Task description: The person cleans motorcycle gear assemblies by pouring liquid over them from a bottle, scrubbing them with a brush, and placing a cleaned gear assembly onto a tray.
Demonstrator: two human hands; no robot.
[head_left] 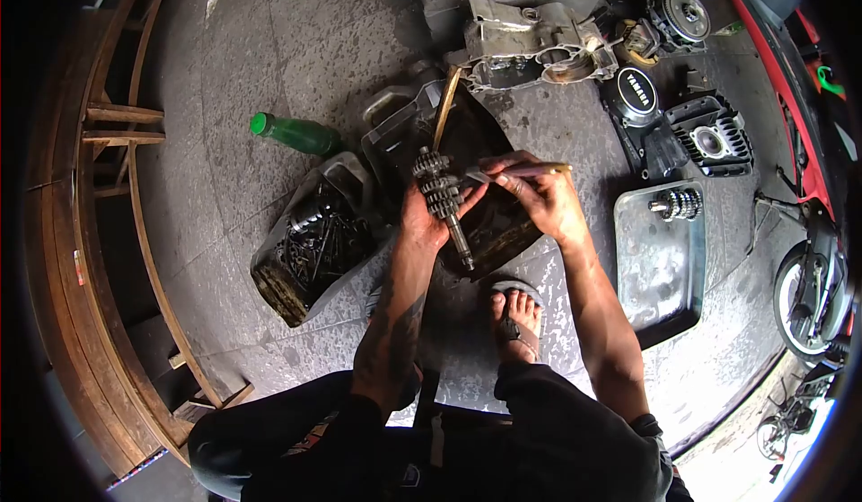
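Observation:
My left hand (427, 215) is wrapped round a gear shaft (440, 195), a metal shaft with several toothed gears, tilted with its bare end toward me. In my right hand (549, 198) is a thin brush-like tool (537, 169) with a brownish handle, pinched between the fingers; its tip points left at the gears. Both hands are over a dark cut-open container (503, 138) with dark liquid in it. A wooden-handled stick (446, 105) leans in that container behind the gears.
At left lie a green bottle (301, 135) and a container of small metal parts (269, 264). Engine casings (530, 44) sit ahead. At right are a YAMAHA cover (636, 92), a finned cylinder head (714, 140), and a metal tray (655, 273) holding another gear set (677, 205). A wooden bench (72, 259) borders the left.

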